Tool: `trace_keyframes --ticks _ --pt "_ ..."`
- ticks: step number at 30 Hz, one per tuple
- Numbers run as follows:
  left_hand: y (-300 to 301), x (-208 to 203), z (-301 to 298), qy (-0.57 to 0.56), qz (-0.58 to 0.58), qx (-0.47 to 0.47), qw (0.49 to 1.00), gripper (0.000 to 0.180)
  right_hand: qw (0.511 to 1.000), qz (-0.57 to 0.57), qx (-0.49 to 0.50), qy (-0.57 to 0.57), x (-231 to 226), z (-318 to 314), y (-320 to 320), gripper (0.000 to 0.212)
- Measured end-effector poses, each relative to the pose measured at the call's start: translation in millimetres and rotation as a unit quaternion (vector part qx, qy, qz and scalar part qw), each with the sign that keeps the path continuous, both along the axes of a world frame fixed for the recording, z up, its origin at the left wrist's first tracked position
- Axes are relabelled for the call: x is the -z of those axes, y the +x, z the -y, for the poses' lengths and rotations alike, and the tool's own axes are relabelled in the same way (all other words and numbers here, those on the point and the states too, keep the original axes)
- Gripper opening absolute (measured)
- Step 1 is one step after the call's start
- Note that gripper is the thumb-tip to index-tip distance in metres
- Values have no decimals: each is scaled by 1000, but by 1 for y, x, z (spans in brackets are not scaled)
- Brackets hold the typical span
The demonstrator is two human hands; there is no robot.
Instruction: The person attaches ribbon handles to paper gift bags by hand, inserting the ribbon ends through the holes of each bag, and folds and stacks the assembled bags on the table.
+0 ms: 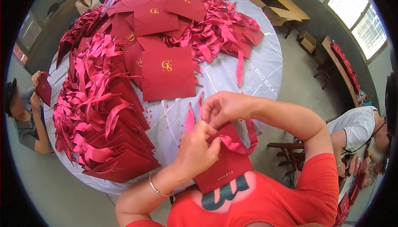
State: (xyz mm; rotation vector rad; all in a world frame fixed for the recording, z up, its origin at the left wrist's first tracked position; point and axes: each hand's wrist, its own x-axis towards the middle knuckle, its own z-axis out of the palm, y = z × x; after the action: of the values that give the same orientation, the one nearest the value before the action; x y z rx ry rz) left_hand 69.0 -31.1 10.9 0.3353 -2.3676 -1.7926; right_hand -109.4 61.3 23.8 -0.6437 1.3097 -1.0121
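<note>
A small dark-red paper gift bag (222, 170) with gold print leans against my front at the table's near edge. My left hand (197, 147) is closed in a pinch at its top edge. Above it, my right hand (224, 107) pinches at the pink ribbon (235, 145), its fingertips close to the left ones. The ribbon loops down over the bag's right side, and loose ends stick up left of my fingers. What lies exactly between the fingertips is hidden. Beyond my hands, a flat red bag (168, 74) lies on the cloth.
A row of ribboned bags (110, 115) fills the round table's left side. More bags (155, 16) and loose ribbons (219, 30) heap at the back. People work at left (25, 119), right (358, 129) and far side. Cardboard boxes (275, 9) and a bench (342, 69) stand right.
</note>
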Motion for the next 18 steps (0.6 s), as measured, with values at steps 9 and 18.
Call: trace_keyframes --ticks 9,18 --pt "-6 -1 -5 18 34 12 999 19 940 -217 209 -159 29 26 -32 12" --pt "-9 -6 -2 57 63 29 996 14 939 -207 223 -162 30 25 -29 10"
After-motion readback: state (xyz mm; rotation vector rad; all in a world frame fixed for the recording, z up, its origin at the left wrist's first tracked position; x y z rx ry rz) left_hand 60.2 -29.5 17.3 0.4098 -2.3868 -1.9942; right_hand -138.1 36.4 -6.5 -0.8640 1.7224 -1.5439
